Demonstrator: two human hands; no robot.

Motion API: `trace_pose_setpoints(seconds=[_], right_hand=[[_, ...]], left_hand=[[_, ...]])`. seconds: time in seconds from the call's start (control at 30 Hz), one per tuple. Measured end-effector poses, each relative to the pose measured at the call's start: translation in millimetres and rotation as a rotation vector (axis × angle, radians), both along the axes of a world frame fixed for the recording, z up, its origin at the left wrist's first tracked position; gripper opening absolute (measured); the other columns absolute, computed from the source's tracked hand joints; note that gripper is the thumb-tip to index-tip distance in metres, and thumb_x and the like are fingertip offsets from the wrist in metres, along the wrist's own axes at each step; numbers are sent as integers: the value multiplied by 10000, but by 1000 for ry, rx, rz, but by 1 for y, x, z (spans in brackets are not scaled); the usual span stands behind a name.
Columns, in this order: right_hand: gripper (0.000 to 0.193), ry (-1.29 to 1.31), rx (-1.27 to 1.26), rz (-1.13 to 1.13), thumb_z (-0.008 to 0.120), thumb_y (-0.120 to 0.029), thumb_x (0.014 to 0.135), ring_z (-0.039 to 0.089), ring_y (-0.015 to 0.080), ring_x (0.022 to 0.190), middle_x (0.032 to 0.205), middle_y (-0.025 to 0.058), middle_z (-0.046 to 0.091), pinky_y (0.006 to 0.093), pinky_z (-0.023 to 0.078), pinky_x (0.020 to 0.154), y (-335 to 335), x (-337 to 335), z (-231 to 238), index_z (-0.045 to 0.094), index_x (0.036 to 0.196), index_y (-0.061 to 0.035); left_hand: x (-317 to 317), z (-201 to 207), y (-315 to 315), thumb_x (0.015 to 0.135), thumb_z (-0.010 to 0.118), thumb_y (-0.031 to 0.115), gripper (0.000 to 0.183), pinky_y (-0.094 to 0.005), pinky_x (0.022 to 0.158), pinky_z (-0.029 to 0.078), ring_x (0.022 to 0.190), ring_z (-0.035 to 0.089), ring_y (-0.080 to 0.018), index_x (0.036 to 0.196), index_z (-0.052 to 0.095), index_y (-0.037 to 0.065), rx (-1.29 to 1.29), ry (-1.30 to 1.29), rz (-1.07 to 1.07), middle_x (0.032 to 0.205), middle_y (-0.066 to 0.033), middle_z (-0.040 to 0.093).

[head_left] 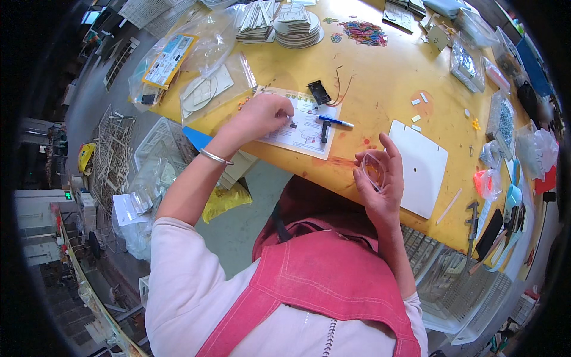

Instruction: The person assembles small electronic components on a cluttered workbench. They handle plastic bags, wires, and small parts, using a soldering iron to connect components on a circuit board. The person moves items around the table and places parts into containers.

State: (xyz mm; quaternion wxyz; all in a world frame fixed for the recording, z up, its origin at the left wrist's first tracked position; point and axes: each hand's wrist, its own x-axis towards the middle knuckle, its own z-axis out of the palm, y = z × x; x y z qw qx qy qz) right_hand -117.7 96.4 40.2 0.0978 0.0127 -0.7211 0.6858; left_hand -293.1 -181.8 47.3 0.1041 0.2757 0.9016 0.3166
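My left hand is over the left part of a printed sheet, its fingers curled into a pinch; whatever may be in them is hidden. A small dark part lies on the paper just by those fingertips. On the sheet's right side are a blue-and-white pen and a black bar-shaped part. A black battery holder with thin wires rests at the sheet's far edge. My right hand, palm up near the table's front edge, holds a small clear plastic piece with a curved rim.
A white board lies right of my right hand. Clear bags with pale cut sheets sit at the left. Stacked round pieces and colourful paper clips are at the back. A caliper and plastic boxes line the right.
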Motion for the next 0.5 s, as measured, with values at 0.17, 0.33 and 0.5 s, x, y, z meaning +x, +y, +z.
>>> trace_pose_setpoints(seconds=[0.17,0.33,0.5], right_hand=[[780,2,-5,-2,672,91,918,618,143,1109,1164,69,630,311,527,1012,0,-1,0,344,1609,-65],[783,3,-8,-10,676,87,921,615,142,1100,1165,69,630,303,515,1024,1,0,0,341,1612,-65],[777,-20,-35,-15,677,78,926,613,141,1116,1170,70,630,310,511,1030,3,1,0,344,1612,-67]], left_hand=[[-11,7,8,872,727,113,96,-445,777,560,890,703,-358,917,715,29,-304,198,-167,924,-174,719],[-20,12,9,890,691,143,114,-468,811,560,936,699,-378,927,702,35,-493,120,-221,944,-184,719],[-9,9,6,864,611,126,160,-506,786,562,859,708,-423,880,711,2,-330,131,-134,871,-227,721]])
